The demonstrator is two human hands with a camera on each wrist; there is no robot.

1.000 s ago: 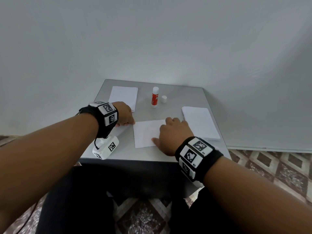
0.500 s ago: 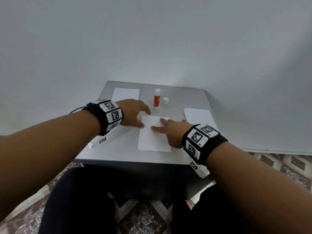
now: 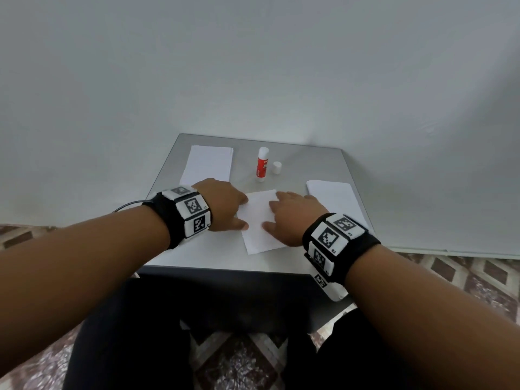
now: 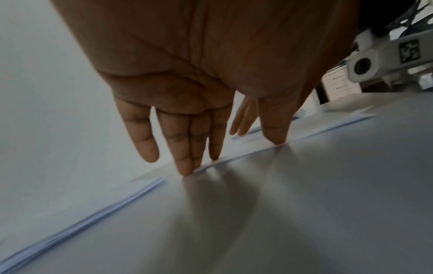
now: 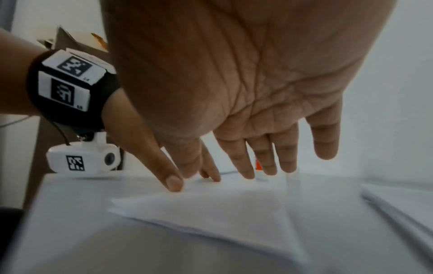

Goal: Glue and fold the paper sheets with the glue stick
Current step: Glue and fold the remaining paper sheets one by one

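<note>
A: Where's the sheet?

B: The paper sheet (image 3: 260,220) lies mid-bench, near edge; the left hand (image 3: 222,206) and right hand (image 3: 289,218) press it with flat, straight fingers.

A: Handling?

B: Probably light, floppy, slippery; pin its edges.

A: Obstacles?

B: The glue stick (image 3: 262,164) and its cap (image 3: 277,167) stand beyond; paper stacks (image 3: 208,164) flank it, clear.

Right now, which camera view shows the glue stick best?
The head view: the glue stick stands upright and uncapped on the table, its cap beside it. The right wrist view shows only an orange sliver behind the fingers; the left wrist view shows none.
</note>
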